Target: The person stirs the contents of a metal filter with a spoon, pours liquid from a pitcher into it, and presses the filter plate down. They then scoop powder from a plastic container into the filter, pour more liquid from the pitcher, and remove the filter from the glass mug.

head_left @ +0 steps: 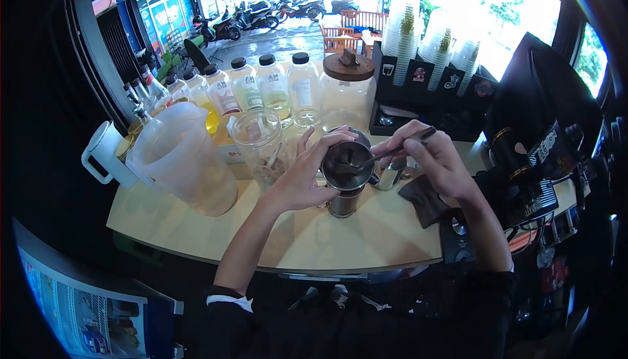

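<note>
My left hand (pixel 304 176) is wrapped round a metal cup (pixel 335 177), tipped so that its dark inside faces me. In my right hand (pixel 435 162) is a spoon (pixel 387 155), its handle sticking up to the right and its lower end inside the cup. What lies in the cup is too dark to make out. Directly beneath the cup stands a metal canister (pixel 345 205), its top hidden by the cup. To the right is a second metal vessel (pixel 390 174), partly behind my right hand. A clear jar (pixel 261 146) with brownish contents stands left of my left hand.
On the wooden counter (pixel 294 241) a large translucent pitcher (pixel 186 162) stands left, near a white jug (pixel 108 153). Capped bottles (pixel 304 90) and a wooden-lidded jar (pixel 347 97) line the back. A dark cloth (pixel 425 198) lies right, below the cup holder (pixel 418 94).
</note>
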Available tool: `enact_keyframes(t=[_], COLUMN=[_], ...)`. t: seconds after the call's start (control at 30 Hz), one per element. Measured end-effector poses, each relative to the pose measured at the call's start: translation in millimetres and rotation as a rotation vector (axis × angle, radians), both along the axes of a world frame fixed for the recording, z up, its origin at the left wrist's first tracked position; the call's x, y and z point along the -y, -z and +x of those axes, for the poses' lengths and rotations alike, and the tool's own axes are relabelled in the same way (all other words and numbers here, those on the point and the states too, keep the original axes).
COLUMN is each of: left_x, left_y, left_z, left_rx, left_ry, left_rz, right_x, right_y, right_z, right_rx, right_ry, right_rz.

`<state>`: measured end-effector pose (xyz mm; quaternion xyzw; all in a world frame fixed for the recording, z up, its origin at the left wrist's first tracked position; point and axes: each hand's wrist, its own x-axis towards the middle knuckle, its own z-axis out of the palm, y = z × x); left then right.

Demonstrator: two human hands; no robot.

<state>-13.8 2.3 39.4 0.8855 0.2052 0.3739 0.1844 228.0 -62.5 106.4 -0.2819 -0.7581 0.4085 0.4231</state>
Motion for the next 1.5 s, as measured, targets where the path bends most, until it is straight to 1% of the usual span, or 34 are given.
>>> enact_keyframes(t=[0.07,0.13,0.27,0.33,0.37,0.43,0.47,0.53,0.63,0.67,0.7,0.77,0.9,1.0,1.1,1.17,1.2,1.27,1.3,1.37,1.4,1.43,1.5], left_x=[1,2,3,3,2,4,4,4,5,6,6,6,6,6,4,6,5,3,2,2,3,3,4], left_y=[-1,-3,-3,-1,-1,-3,-4,-5,-7,-8,-8,-9,-9,-11,-9,-10,-10,-11,-12,-12,-12,-13,-14], left_z=[-1,-1,-1,2,3,4,4,3,5,5,4,5,6,6,7,7,6,4,4,3,3,3,2], left_rx=[-0.012,-0.016,-0.038,-0.039,-0.041,-0.034,-0.025,-0.044,-0.067,-0.069,-0.069,-0.103,-0.106,-0.117,-0.109,-0.104,-0.100,-0.152,-0.151,-0.162,-0.164,-0.147,-0.133], left_ry=[-0.006,-0.011,-0.027,-0.023,-0.021,-0.025,-0.031,-0.041,-0.052,-0.059,-0.060,-0.073,-0.077,-0.090,-0.066,-0.086,-0.091,-0.116,-0.118,-0.132,-0.130,-0.135,-0.137], left_rz=[-0.007,-0.009,-0.009,0.016,0.042,0.036,0.030,0.043,0.062,0.066,0.065,0.108,0.131,0.129,0.123,0.128,0.133,0.151,0.156,0.120,0.117,0.107,0.093], right_x=[-1,1,0,-1,-2,-3,-2,0,-3,-6,-8,-10,-9,-11,-10,-12,-12,-11,-10,-6,-6,-8,-9], right_y=[-4,-10,-16,-14,-16,-21,-23,-27,-28,-26,-23,-20,-28,-26,-25,-25,-22,-17,-18,-19,-18,-18,-15], right_z=[1,1,0,-5,-5,-4,-5,-11,-12,-10,-11,-13,-15,-15,-17,-14,-15,-17,-17,-17,-17,-16,-16], right_rx=[-0.048,0.113,0.152,0.277,0.277,0.157,0.158,0.321,0.311,0.249,0.249,0.317,0.336,0.285,0.351,0.231,0.234,0.295,0.297,0.097,-0.001,-0.002,0.241], right_ry=[0.014,0.011,0.045,-0.017,-0.015,0.041,0.039,0.026,0.053,0.067,0.066,-0.011,0.027,0.017,0.005,0.113,0.109,0.018,0.017,0.063,0.022,0.024,0.041], right_rz=[0.010,0.092,0.130,0.243,0.245,0.162,0.161,0.158,0.185,0.198,0.198,0.215,0.173,0.177,0.190,0.170,0.175,0.245,0.250,0.114,0.094,0.090,0.212])
